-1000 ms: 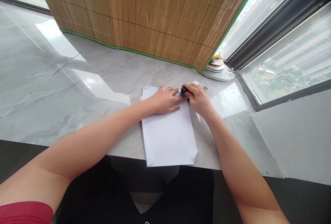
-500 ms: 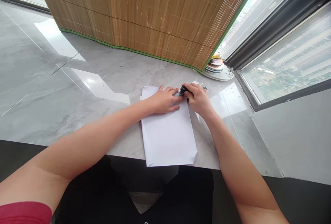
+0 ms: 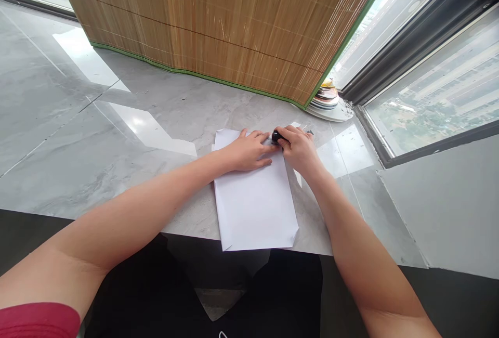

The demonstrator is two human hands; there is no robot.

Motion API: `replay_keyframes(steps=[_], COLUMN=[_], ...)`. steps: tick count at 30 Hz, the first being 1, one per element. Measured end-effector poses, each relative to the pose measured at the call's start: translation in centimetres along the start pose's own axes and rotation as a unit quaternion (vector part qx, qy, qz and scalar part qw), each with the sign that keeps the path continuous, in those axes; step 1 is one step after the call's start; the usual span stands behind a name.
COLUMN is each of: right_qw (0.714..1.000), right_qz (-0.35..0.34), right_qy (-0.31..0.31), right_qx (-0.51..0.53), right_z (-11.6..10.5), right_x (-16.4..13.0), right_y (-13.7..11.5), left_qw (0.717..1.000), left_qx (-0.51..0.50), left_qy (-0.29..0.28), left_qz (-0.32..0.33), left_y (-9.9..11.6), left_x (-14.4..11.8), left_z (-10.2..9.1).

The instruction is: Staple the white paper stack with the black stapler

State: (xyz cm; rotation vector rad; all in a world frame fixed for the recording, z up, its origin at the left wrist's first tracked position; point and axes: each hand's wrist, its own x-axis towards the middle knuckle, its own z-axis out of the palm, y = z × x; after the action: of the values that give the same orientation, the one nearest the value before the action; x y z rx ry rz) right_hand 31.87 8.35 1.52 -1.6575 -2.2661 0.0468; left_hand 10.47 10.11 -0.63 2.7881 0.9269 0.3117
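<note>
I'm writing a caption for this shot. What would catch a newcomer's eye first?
Two bare arms meet over a white paper stack at the near edge of the grey counter: the left hand lies flat on it, and the right hand grips a small black stapler at its far right corner. Behind hangs a bamboo blind.

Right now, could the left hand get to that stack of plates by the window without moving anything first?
Probably not easily. The left hand lies flat on the paper, and the right hand, gripping a small black stapler, sits between it and the stack of plates farther off by the bamboo blind.
</note>
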Motion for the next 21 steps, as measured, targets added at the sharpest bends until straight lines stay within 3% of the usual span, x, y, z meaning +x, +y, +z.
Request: replay_keyframes(steps=[9, 14, 21], right_qw=[0.994, 0.998, 0.998], right_qz=[-0.017, -0.048, 0.036], right_qy=[-0.034, -0.012, 0.045], right_qx=[-0.099, -0.043, -0.009], right_z=[0.2, -0.1, -0.3], right_x=[0.0, -0.3, 0.0], right_y=[-1.0, 1.1, 3.5], left_qw=[0.999, 1.000, 1.000], left_qx=[-0.033, -0.018, -0.005], left_qy=[-0.003, -0.011, -0.022], left_qz=[-0.006, 0.001, 0.006], left_y=[-0.3, -0.7, -1.1], left_x=[0.0, 0.0, -0.2], left_z=[0.0, -0.3, -0.4])
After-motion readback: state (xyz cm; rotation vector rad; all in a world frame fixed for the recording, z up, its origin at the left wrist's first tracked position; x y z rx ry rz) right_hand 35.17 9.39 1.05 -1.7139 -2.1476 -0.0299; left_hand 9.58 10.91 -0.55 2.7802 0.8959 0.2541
